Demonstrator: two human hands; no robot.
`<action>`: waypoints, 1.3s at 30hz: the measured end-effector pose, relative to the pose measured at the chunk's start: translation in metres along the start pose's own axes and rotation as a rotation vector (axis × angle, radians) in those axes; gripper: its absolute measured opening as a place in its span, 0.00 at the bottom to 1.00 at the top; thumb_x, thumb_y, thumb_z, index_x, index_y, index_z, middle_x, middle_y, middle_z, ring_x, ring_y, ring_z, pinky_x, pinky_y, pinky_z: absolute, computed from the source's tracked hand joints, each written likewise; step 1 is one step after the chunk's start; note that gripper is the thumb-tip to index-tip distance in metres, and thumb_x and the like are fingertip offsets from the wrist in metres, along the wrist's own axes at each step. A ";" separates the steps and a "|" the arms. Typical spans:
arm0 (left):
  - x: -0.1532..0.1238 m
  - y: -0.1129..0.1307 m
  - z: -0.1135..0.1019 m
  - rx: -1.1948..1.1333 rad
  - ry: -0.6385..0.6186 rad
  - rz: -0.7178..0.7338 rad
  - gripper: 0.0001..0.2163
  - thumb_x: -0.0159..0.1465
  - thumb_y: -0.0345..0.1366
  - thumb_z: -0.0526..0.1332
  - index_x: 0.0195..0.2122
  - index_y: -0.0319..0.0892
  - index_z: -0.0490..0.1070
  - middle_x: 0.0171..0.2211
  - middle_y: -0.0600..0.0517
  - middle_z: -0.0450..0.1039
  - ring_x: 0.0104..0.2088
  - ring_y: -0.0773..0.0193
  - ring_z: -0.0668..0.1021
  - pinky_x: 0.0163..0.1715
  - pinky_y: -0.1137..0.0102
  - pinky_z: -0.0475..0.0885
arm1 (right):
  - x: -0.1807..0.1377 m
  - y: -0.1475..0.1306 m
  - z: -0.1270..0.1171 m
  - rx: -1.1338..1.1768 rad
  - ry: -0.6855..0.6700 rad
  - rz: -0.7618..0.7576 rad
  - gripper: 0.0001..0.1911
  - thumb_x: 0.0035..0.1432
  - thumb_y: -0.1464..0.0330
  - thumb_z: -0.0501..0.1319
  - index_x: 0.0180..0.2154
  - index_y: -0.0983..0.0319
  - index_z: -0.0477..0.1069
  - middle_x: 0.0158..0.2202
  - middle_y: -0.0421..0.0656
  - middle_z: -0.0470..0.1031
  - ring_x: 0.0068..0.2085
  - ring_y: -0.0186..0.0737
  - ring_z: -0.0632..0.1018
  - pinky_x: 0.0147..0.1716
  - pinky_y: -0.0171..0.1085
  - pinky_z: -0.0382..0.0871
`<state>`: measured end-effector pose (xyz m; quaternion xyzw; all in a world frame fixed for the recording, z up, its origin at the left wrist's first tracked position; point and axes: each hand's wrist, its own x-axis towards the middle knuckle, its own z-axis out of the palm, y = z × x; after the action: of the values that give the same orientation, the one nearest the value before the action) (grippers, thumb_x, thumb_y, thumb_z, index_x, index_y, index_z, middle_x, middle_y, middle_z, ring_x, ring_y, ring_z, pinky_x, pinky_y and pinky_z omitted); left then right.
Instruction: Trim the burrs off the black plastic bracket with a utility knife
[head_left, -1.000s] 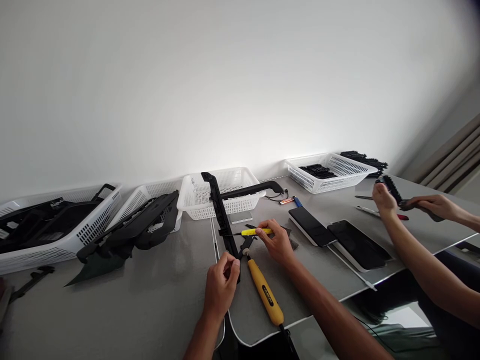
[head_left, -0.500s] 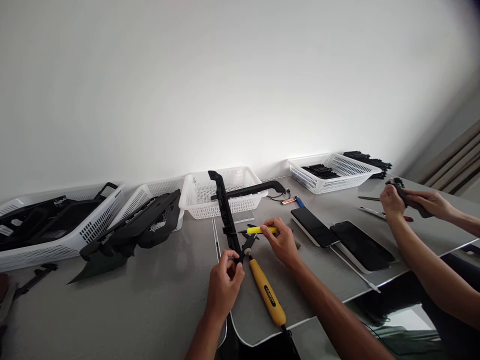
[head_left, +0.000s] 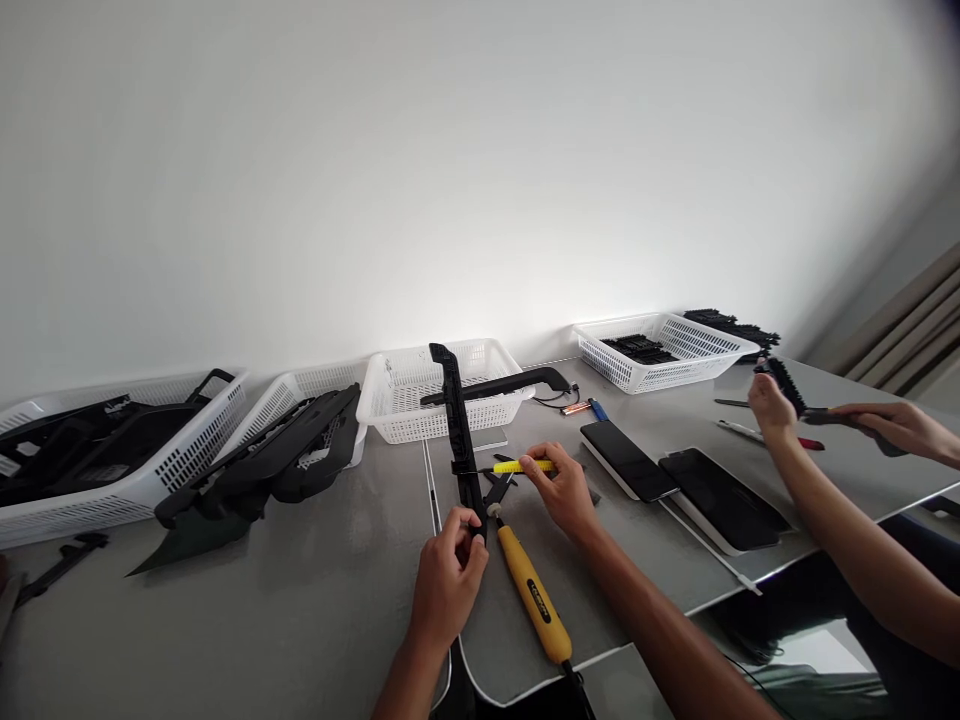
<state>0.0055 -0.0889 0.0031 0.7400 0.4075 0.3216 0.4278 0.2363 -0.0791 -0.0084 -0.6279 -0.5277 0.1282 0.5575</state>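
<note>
My left hand (head_left: 448, 578) is closed around the near end of a long black plastic strip (head_left: 459, 436) that stands tilted up from the grey table (head_left: 300, 600). My right hand (head_left: 564, 490) pinches a small yellow-handled tool (head_left: 517, 466), whose tip touches the strip about halfway along. A larger yellow-handled power tool (head_left: 532, 596) lies on the mat between my forearms, its tip near my left hand.
White baskets (head_left: 435, 390) line the back, the left ones (head_left: 187, 450) holding black plastic parts. Two dark phones (head_left: 679, 478) lie to the right. Another person's hands (head_left: 825, 415) at far right hold a black brush-like part. A basket (head_left: 660, 350) holds black pieces.
My hands stay on the strip and the yellow tool, which shifted slightly right. The other person's hands turned the black part, bringing it up again.
</note>
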 end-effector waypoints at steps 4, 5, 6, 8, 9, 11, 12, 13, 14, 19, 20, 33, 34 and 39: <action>0.000 -0.001 0.001 0.028 0.036 0.009 0.12 0.72 0.50 0.53 0.42 0.48 0.68 0.20 0.61 0.55 0.20 0.63 0.62 0.24 0.70 0.53 | 0.002 0.004 0.000 0.017 -0.037 0.027 0.26 0.66 0.45 0.60 0.33 0.61 0.77 0.30 0.43 0.72 0.30 0.37 0.69 0.29 0.35 0.62; 0.001 -0.001 0.002 0.034 0.053 0.008 0.13 0.72 0.50 0.53 0.43 0.48 0.69 0.20 0.61 0.55 0.20 0.63 0.63 0.23 0.70 0.54 | 0.003 0.004 -0.001 0.023 -0.050 0.032 0.26 0.66 0.45 0.60 0.33 0.61 0.77 0.30 0.43 0.73 0.30 0.37 0.69 0.29 0.35 0.62; 0.001 -0.002 0.002 0.033 0.079 0.003 0.14 0.72 0.51 0.53 0.45 0.48 0.68 0.21 0.61 0.55 0.20 0.63 0.63 0.23 0.70 0.54 | 0.003 0.004 -0.001 0.029 -0.064 0.037 0.26 0.65 0.45 0.60 0.32 0.62 0.77 0.29 0.43 0.73 0.30 0.37 0.69 0.28 0.35 0.61; 0.001 -0.003 0.002 0.014 0.147 -0.026 0.16 0.72 0.54 0.53 0.49 0.48 0.67 0.21 0.61 0.55 0.20 0.63 0.62 0.22 0.70 0.54 | 0.003 0.003 -0.002 0.038 -0.096 0.045 0.26 0.65 0.46 0.61 0.32 0.62 0.76 0.29 0.43 0.73 0.29 0.37 0.69 0.28 0.35 0.61; 0.002 -0.003 0.002 -0.001 0.184 -0.046 0.18 0.71 0.55 0.53 0.51 0.47 0.65 0.21 0.62 0.55 0.19 0.63 0.62 0.22 0.71 0.54 | 0.002 0.002 -0.002 0.043 -0.117 0.047 0.25 0.65 0.46 0.62 0.32 0.62 0.76 0.28 0.42 0.73 0.29 0.36 0.68 0.28 0.35 0.60; 0.002 -0.005 0.001 -0.029 0.247 -0.087 0.21 0.71 0.57 0.53 0.55 0.47 0.63 0.21 0.62 0.56 0.19 0.63 0.62 0.21 0.71 0.55 | 0.000 0.000 -0.001 0.053 -0.173 0.047 0.24 0.65 0.48 0.62 0.31 0.62 0.76 0.27 0.41 0.72 0.28 0.35 0.68 0.28 0.34 0.59; 0.002 -0.005 0.001 -0.042 0.271 -0.106 0.23 0.71 0.57 0.53 0.57 0.47 0.62 0.21 0.62 0.58 0.19 0.63 0.64 0.21 0.71 0.56 | -0.001 -0.001 0.000 0.057 -0.203 0.045 0.23 0.65 0.49 0.63 0.31 0.62 0.76 0.27 0.40 0.72 0.28 0.35 0.67 0.27 0.34 0.59; 0.002 -0.005 0.001 -0.056 0.292 -0.121 0.24 0.70 0.58 0.54 0.59 0.47 0.61 0.22 0.61 0.60 0.20 0.62 0.66 0.21 0.71 0.58 | -0.002 -0.002 0.002 0.062 -0.232 0.042 0.23 0.65 0.49 0.63 0.31 0.62 0.76 0.26 0.40 0.72 0.27 0.35 0.67 0.27 0.34 0.58; 0.003 -0.006 0.000 -0.073 0.312 -0.133 0.26 0.70 0.58 0.54 0.60 0.47 0.61 0.23 0.60 0.64 0.21 0.61 0.69 0.22 0.70 0.61 | -0.003 -0.003 0.003 0.066 -0.258 0.039 0.22 0.65 0.50 0.63 0.31 0.62 0.76 0.26 0.40 0.72 0.27 0.35 0.67 0.27 0.34 0.58; 0.004 -0.008 -0.003 -0.183 0.411 -0.162 0.27 0.68 0.60 0.57 0.58 0.45 0.65 0.30 0.52 0.76 0.31 0.55 0.81 0.28 0.66 0.72 | -0.003 -0.003 0.004 0.072 -0.301 0.031 0.23 0.66 0.50 0.62 0.31 0.62 0.77 0.26 0.40 0.72 0.28 0.35 0.68 0.27 0.34 0.58; 0.004 -0.009 -0.003 -0.200 0.428 -0.159 0.27 0.67 0.60 0.58 0.57 0.45 0.65 0.31 0.51 0.77 0.32 0.54 0.81 0.28 0.66 0.72 | -0.003 -0.003 0.004 0.072 -0.295 0.032 0.23 0.66 0.50 0.61 0.31 0.62 0.77 0.26 0.40 0.72 0.28 0.35 0.68 0.28 0.34 0.59; 0.007 -0.012 -0.002 -0.255 0.369 -0.103 0.27 0.65 0.58 0.64 0.55 0.45 0.67 0.35 0.51 0.75 0.38 0.56 0.81 0.40 0.64 0.76 | -0.003 -0.008 0.002 0.072 -0.231 0.043 0.22 0.64 0.50 0.62 0.32 0.62 0.78 0.28 0.41 0.75 0.29 0.36 0.70 0.29 0.35 0.60; 0.007 -0.013 -0.002 -0.255 0.359 -0.111 0.27 0.65 0.58 0.64 0.55 0.45 0.67 0.35 0.51 0.76 0.38 0.56 0.81 0.40 0.64 0.76 | -0.003 -0.007 0.002 0.071 -0.233 0.044 0.22 0.65 0.50 0.62 0.32 0.62 0.78 0.28 0.41 0.75 0.29 0.36 0.70 0.29 0.35 0.59; 0.008 -0.014 -0.002 -0.245 0.342 -0.115 0.27 0.65 0.59 0.63 0.56 0.45 0.67 0.36 0.51 0.76 0.38 0.55 0.82 0.38 0.64 0.75 | -0.004 -0.006 0.003 0.067 -0.238 0.056 0.23 0.64 0.50 0.63 0.30 0.63 0.77 0.25 0.41 0.73 0.28 0.36 0.68 0.27 0.35 0.57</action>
<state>0.0028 -0.0769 -0.0076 0.5926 0.4736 0.4646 0.4568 0.2295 -0.0822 -0.0061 -0.6038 -0.5679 0.2350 0.5076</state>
